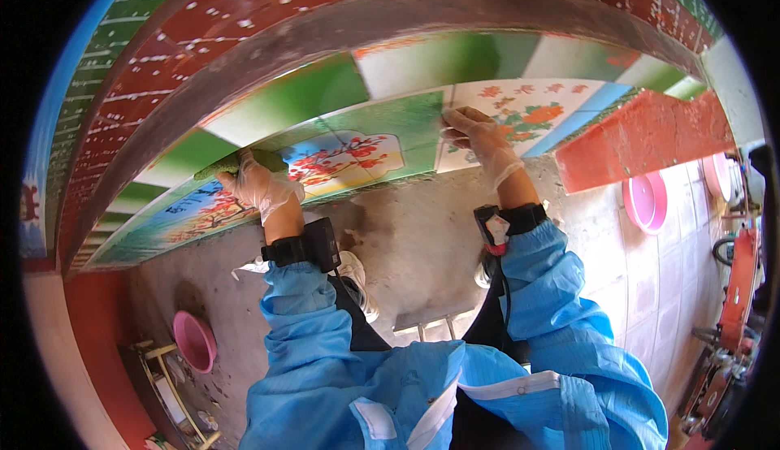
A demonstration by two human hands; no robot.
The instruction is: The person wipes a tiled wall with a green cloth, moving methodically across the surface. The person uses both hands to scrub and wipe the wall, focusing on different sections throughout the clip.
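Note:
My left hand (255,183), in a thin clear glove, grips a green scouring pad (271,161) that lies against the tiled wall panel. Part of the pad is covered by the fingers. My right hand (475,133), gloved the same way, touches the panel farther right with its fingers bunched; whether anything is between them is hidden. Under the hands are a tile picture of red blossoms (350,156) in a green surround and a white flower tile (542,118) bearing writing. Above them runs a row of green and white tiles (304,100).
A dark ledge (390,14) juts out above the panel. Pink basins stand on the floor at left (195,341) and right (645,203). A red board (646,139) lies near the right end, a yellow-framed item (177,392) at lower left, and red machinery (734,304) far right.

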